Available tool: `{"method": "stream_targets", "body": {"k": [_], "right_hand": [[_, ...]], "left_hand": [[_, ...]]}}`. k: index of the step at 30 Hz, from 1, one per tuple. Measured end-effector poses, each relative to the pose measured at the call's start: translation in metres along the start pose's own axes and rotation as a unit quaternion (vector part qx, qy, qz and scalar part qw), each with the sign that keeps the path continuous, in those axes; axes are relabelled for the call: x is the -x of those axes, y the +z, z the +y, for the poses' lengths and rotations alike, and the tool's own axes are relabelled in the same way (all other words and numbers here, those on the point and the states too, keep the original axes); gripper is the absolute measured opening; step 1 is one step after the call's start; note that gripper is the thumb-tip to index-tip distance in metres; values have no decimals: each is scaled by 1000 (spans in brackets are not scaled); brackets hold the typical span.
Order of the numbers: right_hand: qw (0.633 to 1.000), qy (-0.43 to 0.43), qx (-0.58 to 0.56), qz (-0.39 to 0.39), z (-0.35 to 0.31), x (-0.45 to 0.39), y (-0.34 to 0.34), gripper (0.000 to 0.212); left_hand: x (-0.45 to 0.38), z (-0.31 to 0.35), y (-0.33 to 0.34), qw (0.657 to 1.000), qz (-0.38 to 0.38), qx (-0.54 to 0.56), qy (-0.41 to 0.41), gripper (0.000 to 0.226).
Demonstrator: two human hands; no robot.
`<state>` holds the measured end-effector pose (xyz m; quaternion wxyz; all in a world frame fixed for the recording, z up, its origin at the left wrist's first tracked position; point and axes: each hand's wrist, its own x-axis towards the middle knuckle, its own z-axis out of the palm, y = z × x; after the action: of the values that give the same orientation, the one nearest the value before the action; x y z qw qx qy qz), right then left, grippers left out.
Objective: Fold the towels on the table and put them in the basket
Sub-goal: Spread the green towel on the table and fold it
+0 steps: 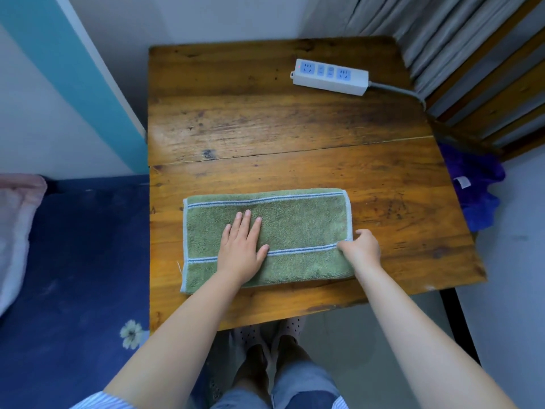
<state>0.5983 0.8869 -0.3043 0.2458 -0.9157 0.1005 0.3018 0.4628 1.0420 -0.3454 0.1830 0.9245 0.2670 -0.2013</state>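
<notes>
Towel (298, 228) — green, lying on near half of worktop (265, 119), looks folded once into a long strip. Left hand (240, 249) presses flat on it, fingers straight; right hand (361, 246) pinches its right edge. More folds likely left — no basket in view.

Left hand (241, 246) covers part of green towel (295, 231); power strip cable (398, 91) vanishes past table's (265, 119) right edge.

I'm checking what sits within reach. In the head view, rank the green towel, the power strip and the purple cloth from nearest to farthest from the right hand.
From the right hand:
1. Green towel: pinched at its right edge.
2. Purple cloth: off the table's right side.
3. Power strip: far right corner of the table.
</notes>
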Motion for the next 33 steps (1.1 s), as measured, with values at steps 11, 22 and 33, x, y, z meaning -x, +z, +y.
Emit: {"method": "stream_targets", "body": {"k": [11,22,33], "right_hand": [[945,-324,-32,6,-48,73,31,15],[889,-390,200,-135,-84,122,159,26],[756,-621,203,-39,-13,79,115,45]], "left_hand": [[38,-67,-11,995,98,26,-2,60],[108,-149,2,992,79,5,-99,47],[86,-104,-6,932,91,294,-194,50]]}}
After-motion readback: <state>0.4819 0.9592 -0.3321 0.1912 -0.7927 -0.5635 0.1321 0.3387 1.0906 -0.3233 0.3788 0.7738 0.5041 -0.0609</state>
